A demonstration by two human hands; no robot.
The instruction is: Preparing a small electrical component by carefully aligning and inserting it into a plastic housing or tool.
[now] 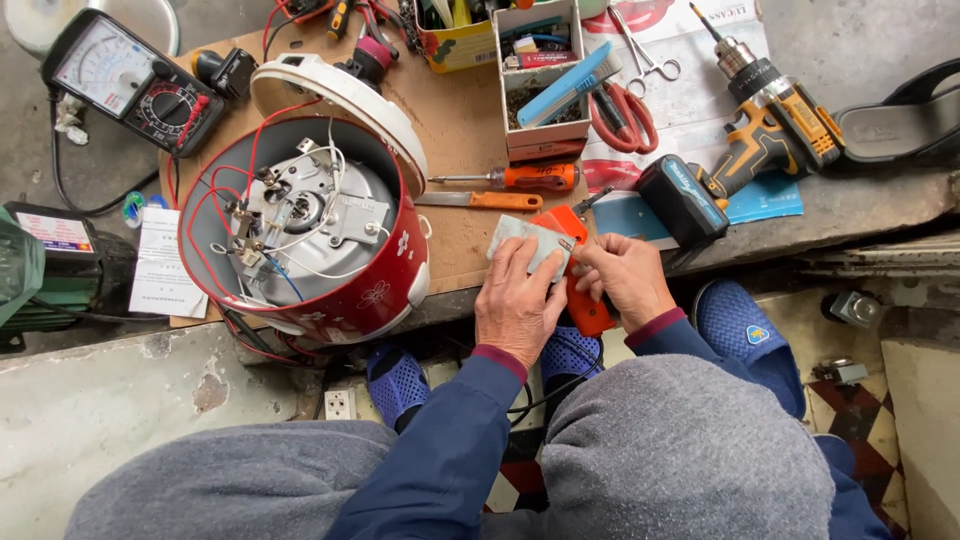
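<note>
My left hand (515, 305) holds a small grey rectangular piece (530, 243) flat against an orange tool (583, 300). My right hand (625, 275) grips the same grey piece and the orange tool from the right side. Both hands meet at the front edge of a cardboard sheet (460, 130). To the left lies an upturned red rice cooker (310, 225), its base open, showing a metal plate and red and white wires. Its white bottom cover (340, 100) leans behind it.
An analog multimeter (130, 80) lies at the far left. Two orange-handled screwdrivers (510, 180), a box of tools (540, 80), red pliers (625, 115), scissors (645, 50) and a yellow cordless drill (745, 135) sit on the bench. Blue slippers (745, 335) are below.
</note>
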